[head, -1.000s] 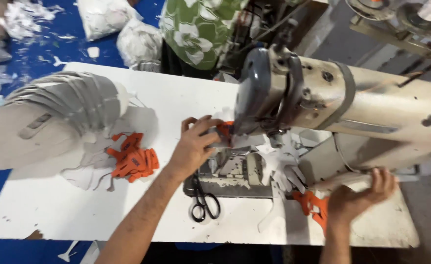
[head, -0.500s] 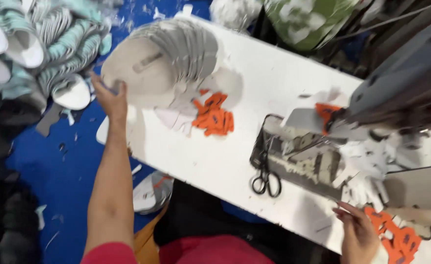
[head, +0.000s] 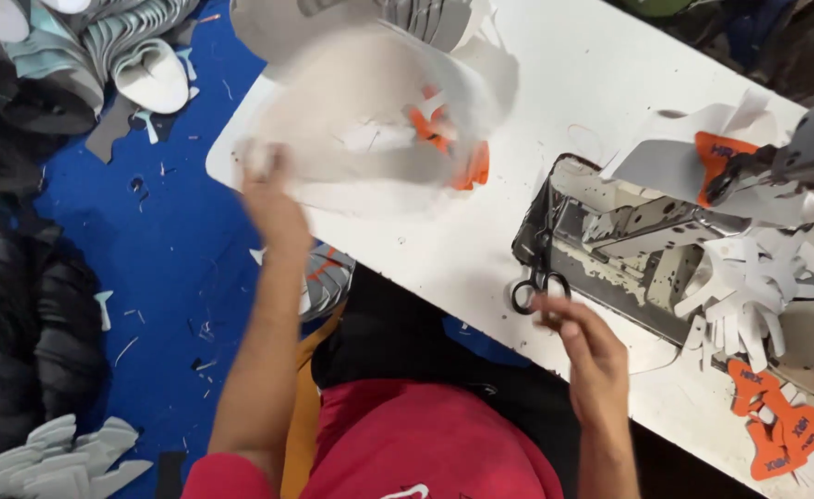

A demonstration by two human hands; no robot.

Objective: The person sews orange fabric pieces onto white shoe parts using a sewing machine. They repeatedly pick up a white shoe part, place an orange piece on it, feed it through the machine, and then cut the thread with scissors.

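My left hand (head: 273, 199) grips the edge of a pale grey fabric piece (head: 370, 120), lifted off the white table (head: 536, 83) and blurred by motion. Behind that piece lie small orange fabric tabs (head: 467, 166). My right hand (head: 583, 342) hovers at the table's near edge with fingers apart, its fingertips just beside the black-handled scissors (head: 536, 282). To the right is the sewing machine's metal bed (head: 638, 249), with white cut pieces (head: 744, 286) draped over it.
More orange tabs (head: 781, 430) lie at the table's right front corner. Stacks of grey and white cut pieces (head: 102, 46) cover the blue floor (head: 167, 268) at the left; dark fabric heaps (head: 10, 314) sit further left. The sewing machine head (head: 813, 148) stands at the right.
My left hand has taken a grey piece from the stack and pulled it up toward me. My right hand has moved left from the orange tabs to the scissors. The view has swung left.
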